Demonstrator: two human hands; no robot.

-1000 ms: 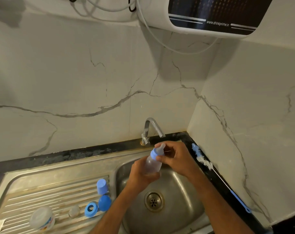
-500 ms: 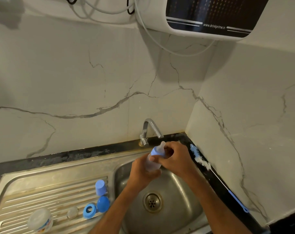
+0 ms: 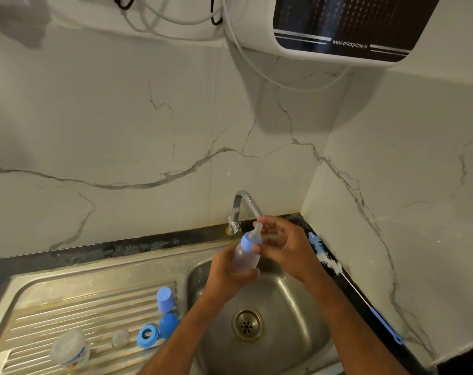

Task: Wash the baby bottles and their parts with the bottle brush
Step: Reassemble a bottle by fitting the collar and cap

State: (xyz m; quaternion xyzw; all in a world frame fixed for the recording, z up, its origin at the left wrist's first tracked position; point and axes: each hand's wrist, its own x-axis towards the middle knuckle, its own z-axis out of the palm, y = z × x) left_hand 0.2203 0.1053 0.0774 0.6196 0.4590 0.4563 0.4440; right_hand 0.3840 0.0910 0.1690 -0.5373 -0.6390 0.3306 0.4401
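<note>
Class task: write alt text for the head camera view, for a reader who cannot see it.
Over a steel sink, a person's left hand grips a small clear baby bottle while the right hand touches its blue collar and teat under the tap. A bottle brush lies on the right counter edge; blue caps and a ring sit on the drainboard.

A steel sink [image 3: 305,301] with a round drain [image 3: 247,323] is set into a dark table [image 3: 100,253], a ribbed draining board [image 3: 75,315] lying to its left. A curved metal tap [image 3: 243,205] is mounted behind the basin. White veined wall tiles [image 3: 121,131] are seen, with a water purifier [image 3: 346,25] and loose hoses [image 3: 257,69] hung above.
</note>
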